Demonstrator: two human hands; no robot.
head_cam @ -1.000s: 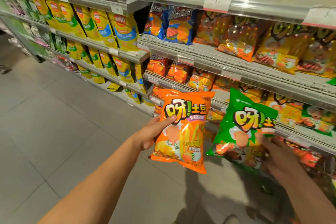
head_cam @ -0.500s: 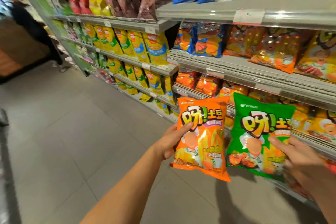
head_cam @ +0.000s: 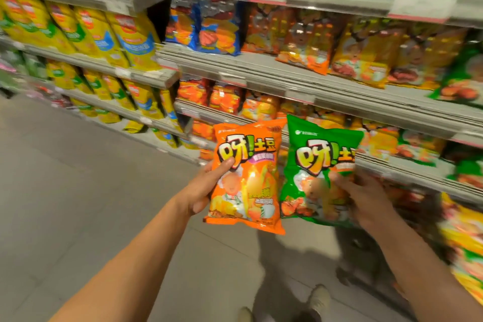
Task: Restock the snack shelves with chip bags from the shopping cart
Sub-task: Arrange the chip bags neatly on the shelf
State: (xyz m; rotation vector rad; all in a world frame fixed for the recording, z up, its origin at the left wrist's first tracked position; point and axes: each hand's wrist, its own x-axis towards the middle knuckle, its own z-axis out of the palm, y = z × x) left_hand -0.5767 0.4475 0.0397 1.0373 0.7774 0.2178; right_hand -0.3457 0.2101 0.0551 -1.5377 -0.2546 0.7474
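Orange chip bag (head_cam: 245,178) upright in left hand (head_cam: 202,189), thumb over front, fingers curled behind left edge. Green chip bag (head_cam: 317,175) just beside it on the right, edges touching/overlapping, gripped by right hand (head_cam: 366,198) w/ thumb on front lower right. Both held mid-air in front of snack shelves (head_cam: 274,78), approx level w/ lower rows. Shelves stocked w/ orange, yellow, blue bags; view blurry. Grey tile floor (head_cam: 78,191) below, shoes (head_cam: 317,298) at bottom edge.
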